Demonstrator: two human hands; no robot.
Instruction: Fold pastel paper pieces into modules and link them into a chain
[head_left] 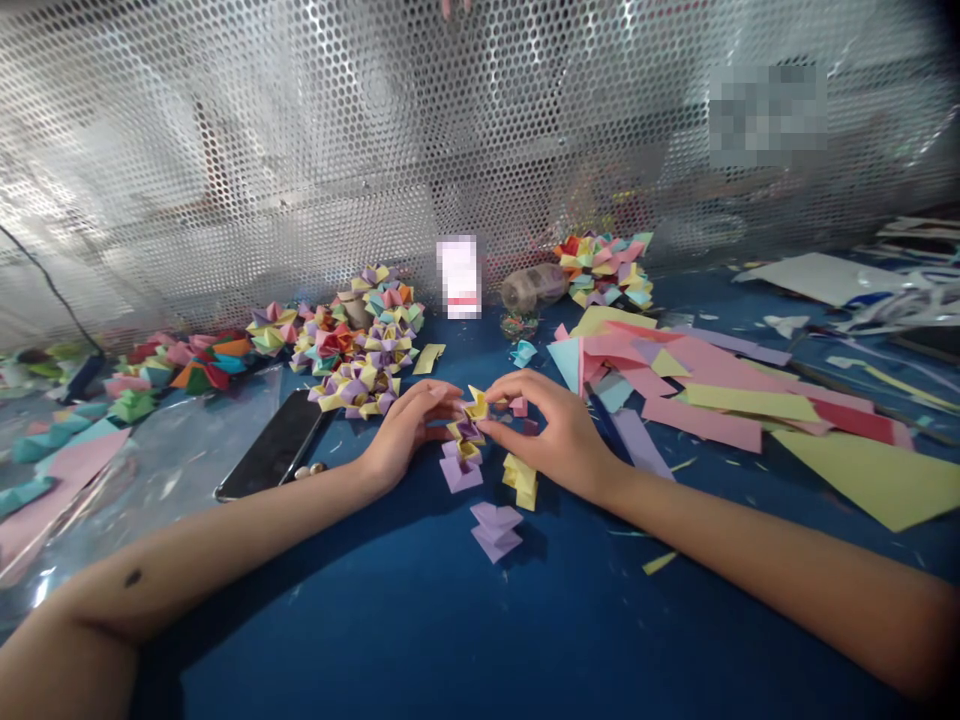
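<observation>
Both my hands meet over the blue tabletop (360,620), around a chain of folded purple and yellow paper pieces (466,440). My right hand (551,425) pinches a yellow folded piece at the chain's upper end between thumb and finger. My left hand (412,425) closes on the chain's left side, its fingertips partly hidden behind the paper. Below my right hand lies a loose yellow folded paper piece (520,482). Nearer to me rests a purple folded paper piece (496,530). A small pink folded piece (519,406) shows behind my right thumb.
Joined paper clusters (360,385) stand at back left, beside a black phone (271,445). Coloured paper sheets and strips (697,375) spread over the right side. Another cluster (606,270) and a clear bottle (534,287) sit before a perforated metal panel (360,130).
</observation>
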